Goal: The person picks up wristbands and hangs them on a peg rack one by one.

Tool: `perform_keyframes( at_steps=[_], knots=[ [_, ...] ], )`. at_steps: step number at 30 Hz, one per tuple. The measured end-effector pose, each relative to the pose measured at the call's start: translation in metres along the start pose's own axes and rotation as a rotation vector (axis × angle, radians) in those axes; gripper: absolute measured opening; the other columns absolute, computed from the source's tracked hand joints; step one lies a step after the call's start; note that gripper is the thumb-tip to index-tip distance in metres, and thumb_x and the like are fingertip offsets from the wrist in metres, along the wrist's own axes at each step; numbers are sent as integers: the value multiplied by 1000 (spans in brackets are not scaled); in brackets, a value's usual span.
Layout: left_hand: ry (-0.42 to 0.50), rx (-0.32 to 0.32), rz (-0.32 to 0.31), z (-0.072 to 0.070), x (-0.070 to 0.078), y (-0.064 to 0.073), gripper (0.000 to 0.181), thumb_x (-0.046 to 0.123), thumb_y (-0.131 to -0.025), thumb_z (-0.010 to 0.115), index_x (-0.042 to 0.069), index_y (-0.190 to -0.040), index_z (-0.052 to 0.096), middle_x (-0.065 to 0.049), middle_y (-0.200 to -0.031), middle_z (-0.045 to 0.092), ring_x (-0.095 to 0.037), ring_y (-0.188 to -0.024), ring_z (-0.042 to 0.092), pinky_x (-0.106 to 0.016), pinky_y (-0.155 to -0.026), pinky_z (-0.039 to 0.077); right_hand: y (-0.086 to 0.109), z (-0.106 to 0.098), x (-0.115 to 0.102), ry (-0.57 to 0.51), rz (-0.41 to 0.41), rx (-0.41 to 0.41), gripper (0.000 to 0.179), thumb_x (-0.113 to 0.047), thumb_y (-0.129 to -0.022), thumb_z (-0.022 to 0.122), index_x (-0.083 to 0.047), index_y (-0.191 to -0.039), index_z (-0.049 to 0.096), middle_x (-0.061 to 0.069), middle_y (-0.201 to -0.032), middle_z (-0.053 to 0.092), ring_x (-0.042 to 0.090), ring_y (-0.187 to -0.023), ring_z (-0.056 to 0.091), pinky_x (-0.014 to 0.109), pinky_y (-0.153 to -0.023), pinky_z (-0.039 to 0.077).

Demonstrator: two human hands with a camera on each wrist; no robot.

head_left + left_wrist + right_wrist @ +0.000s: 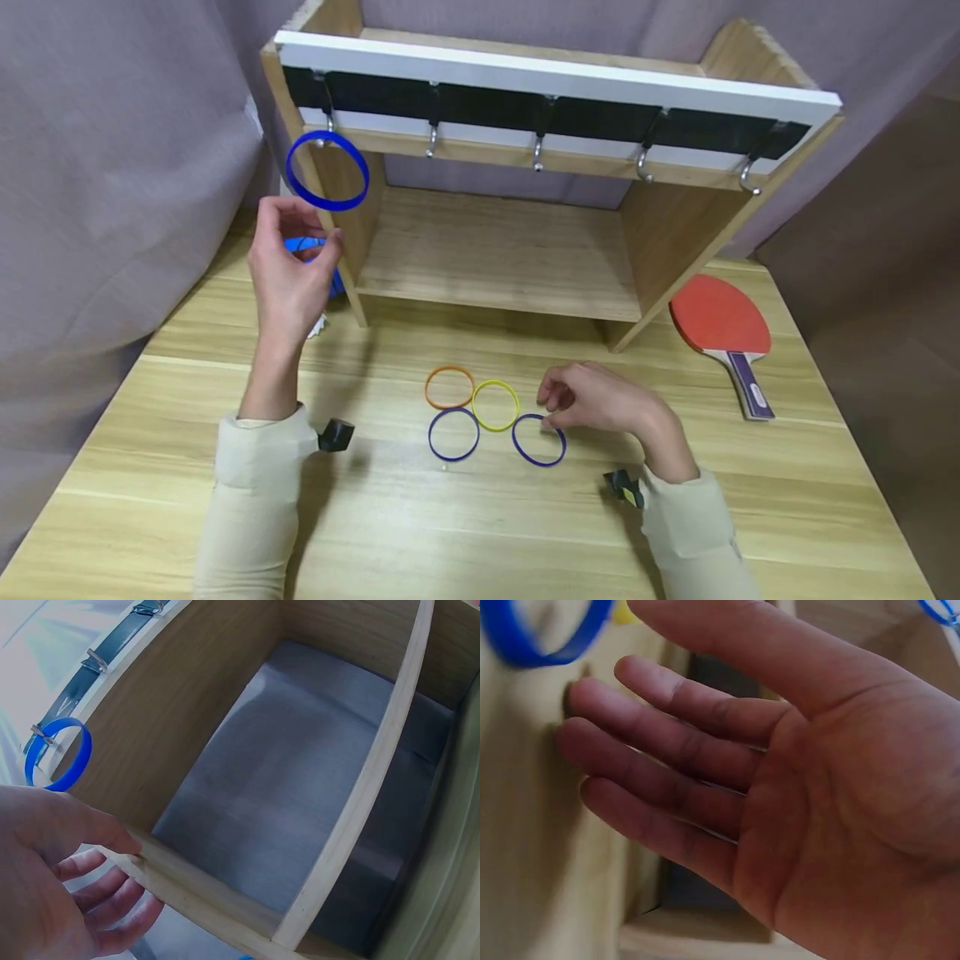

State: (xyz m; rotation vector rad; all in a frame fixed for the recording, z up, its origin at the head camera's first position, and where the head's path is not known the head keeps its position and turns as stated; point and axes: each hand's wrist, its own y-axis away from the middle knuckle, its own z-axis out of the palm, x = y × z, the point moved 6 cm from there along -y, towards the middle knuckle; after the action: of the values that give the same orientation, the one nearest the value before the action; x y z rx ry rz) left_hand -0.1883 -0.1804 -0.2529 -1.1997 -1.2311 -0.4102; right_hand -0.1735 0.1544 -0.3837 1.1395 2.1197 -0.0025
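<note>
A bright blue ring point(330, 204) hangs from the leftmost hook of the wooden shelf point(495, 250); the left wrist view shows the same blue ring point(82, 761) beside the hand. Below it, my left hand point(288, 267) grips the front edge of the shelf's left side panel, thumb on the inner side and fingers around the outside. My right hand point(600, 400) is low over the table, fingers loosely extended, with its thumb tip at the upper edge of a dark blue ring point(538, 463). In the right wrist view its fingers point(682, 742) hold nothing.
An orange ring point(449, 367), a yellow ring point(496, 429) and another dark blue ring point(453, 458) lie on the table point(465, 542). More hooks point(537, 154) line the shelf's top rail. A red paddle point(723, 317) lies right; a blue object point(336, 283) stands behind the left panel.
</note>
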Motion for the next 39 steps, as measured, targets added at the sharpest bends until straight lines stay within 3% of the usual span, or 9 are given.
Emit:
perform_keyframes(
  at_steps=[5, 16, 24, 33, 39],
  knots=[
    [4, -2, -14, 2, -1, 0, 30, -8, -83, 66, -8, -109, 52, -10, -97, 58, -19, -84, 60, -19, -71, 54, 2, 5, 13, -18, 15, 8, 20, -11, -80, 81, -7, -91, 65, -4, -75, 61, 12, -71, 58, 26, -64, 50],
    [-10, 5, -17, 1, 0, 0, 29, -7, -83, 66, -8, -108, 52, -9, -96, 57, -19, -84, 60, -19, -71, 53, -1, 8, 18, -20, -25, 4, 11, -2, -80, 75, -11, -82, 69, -6, -74, 63, 12, -71, 59, 25, -63, 52],
    [-6, 0, -25, 2, 0, 1, 28, -7, -83, 66, -7, -108, 52, -8, -96, 57, -19, -85, 60, -20, -72, 53, 5, 2, 26, -12, 28, 21, 14, -1, -81, 75, -13, -78, 70, -8, -75, 64, 10, -72, 59, 26, -64, 53],
    [-12, -3, -22, 2, 0, 1, 29, -6, -83, 66, -7, -108, 52, -8, -96, 58, -19, -85, 60, -19, -71, 53, 20, -17, 10, -91, -47, 101, 10, -7, -81, 79, -14, -83, 72, -2, -80, 70, 11, -75, 67, 27, -70, 57],
    [-14, 5, -17, 1, 0, 1, 28, -6, -83, 67, -8, -107, 51, -8, -95, 58, -19, -85, 60, -19, -70, 53, 32, -34, -3, -72, -118, 229, 19, -7, -80, 80, -23, -87, 73, -9, -84, 71, 9, -76, 66, 30, -68, 57]
  ],
)
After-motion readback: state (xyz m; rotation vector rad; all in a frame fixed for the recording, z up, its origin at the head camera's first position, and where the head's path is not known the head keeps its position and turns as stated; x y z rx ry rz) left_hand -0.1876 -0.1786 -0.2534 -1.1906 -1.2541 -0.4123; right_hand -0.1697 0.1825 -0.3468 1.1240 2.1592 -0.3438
